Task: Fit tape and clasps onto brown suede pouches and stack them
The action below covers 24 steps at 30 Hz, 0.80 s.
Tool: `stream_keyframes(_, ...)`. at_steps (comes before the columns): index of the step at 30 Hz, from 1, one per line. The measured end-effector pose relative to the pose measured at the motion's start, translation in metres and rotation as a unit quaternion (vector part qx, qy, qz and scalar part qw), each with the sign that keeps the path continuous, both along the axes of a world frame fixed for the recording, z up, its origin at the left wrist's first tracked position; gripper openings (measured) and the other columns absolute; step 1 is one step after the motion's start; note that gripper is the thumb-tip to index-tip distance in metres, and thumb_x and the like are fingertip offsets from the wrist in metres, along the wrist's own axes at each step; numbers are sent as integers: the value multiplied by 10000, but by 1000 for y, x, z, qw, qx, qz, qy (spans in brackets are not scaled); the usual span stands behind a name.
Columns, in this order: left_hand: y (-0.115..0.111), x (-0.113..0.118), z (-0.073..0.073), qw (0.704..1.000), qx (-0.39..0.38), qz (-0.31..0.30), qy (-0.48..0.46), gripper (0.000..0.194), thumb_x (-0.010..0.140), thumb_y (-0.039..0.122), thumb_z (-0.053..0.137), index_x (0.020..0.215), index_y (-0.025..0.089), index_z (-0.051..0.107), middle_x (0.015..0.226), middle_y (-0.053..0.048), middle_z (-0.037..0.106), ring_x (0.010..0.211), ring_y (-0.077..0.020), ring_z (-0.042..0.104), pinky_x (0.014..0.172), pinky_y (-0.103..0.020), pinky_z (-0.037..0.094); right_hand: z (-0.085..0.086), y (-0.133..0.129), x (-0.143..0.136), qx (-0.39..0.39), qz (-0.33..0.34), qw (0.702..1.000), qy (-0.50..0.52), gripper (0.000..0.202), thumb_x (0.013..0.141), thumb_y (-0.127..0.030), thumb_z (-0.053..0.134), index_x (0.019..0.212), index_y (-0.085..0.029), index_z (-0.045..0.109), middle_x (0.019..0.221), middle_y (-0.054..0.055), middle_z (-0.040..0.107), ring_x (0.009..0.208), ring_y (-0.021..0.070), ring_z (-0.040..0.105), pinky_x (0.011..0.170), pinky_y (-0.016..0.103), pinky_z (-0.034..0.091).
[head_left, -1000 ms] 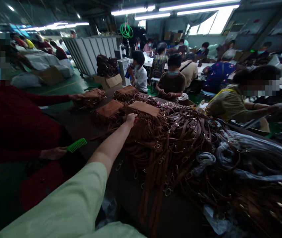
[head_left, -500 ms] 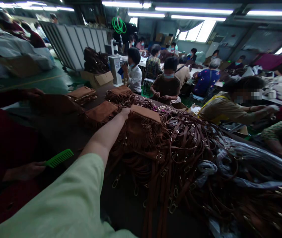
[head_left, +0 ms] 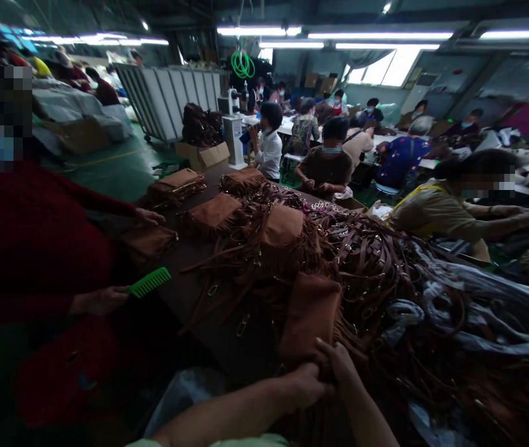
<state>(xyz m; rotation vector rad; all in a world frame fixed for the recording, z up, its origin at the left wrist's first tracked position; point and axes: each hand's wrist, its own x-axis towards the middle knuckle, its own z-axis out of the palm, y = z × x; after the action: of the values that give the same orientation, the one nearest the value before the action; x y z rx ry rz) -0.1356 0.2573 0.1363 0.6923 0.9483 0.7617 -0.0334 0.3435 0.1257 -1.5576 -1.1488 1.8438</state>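
A brown fringed bag (head_left: 311, 310) lies tilted at the near side of the table, its fringe spilling to the right. At its near edge my left hand (head_left: 308, 382) is closed, fingers wrapped on the bag. My right hand (head_left: 339, 365) grips the same edge just beside it, thumb and fingers on the brown material. The two hands touch or nearly touch; what lies between their fingertips is hidden. Beyond the bag, another fringed bag (head_left: 283, 225) tops a heap, and a further one (head_left: 215, 211) lies to its left.
Brown straps (head_left: 362, 248) with metal clasps are heaped on the right, beside clear plastic wrap (head_left: 460, 310). At left, a co-worker in a red sleeve holds a green comb (head_left: 149, 282) near a brown bag (head_left: 148, 241). Several people sit beyond the table (head_left: 227, 332).
My left hand has come back from the heap towards me, and a fringed bag now lies close in front. My right hand has come into view on it. The view has shifted.
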Motion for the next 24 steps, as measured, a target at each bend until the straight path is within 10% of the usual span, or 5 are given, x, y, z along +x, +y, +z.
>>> stream_keyframes(3,-19,-49,-13,994,44,-63,80,313,635,368,735,842,150,649,710,-16,611,669,-160,564,633,-268,443,-5,-6,18,-34,-16,999,32,442,547,-363,778,877,-128,601,749,77,693,613,222,651,573,322,533)
stream_keyframes(8,-16,-95,-17,963,-15,186,194,535,635,356,741,1096,138,580,1109,-96,616,1045,-219,551,889,-305,421,30,-11,48,-33,62,987,143,515,597,-270,780,1063,-167,587,867,52,701,665,179,652,610,272,521)
stream_keyframes(14,-18,-23,-16,974,-51,32,-217,488,637,319,762,1054,103,629,1038,-143,659,945,-257,629,847,-359,470,59,-13,86,-43,53,977,201,511,690,-402,713,1152,-219,589,1055,62,677,935,252,644,810,377,510)
stream_keyframes(18,-12,28,-12,957,-59,182,-216,452,648,242,753,1054,91,623,931,-116,685,830,-223,658,782,-333,506,34,-51,116,17,-74,964,256,734,737,-772,407,1186,-224,597,1125,96,650,1112,272,565,915,415,461)
stream_keyframes(24,-7,77,-16,966,-135,183,-119,379,669,291,737,977,100,626,767,-67,675,625,-176,624,642,-332,520,-19,-102,128,71,-62,995,43,689,616,-584,705,1132,-137,612,1106,106,658,1065,271,586,908,372,458)
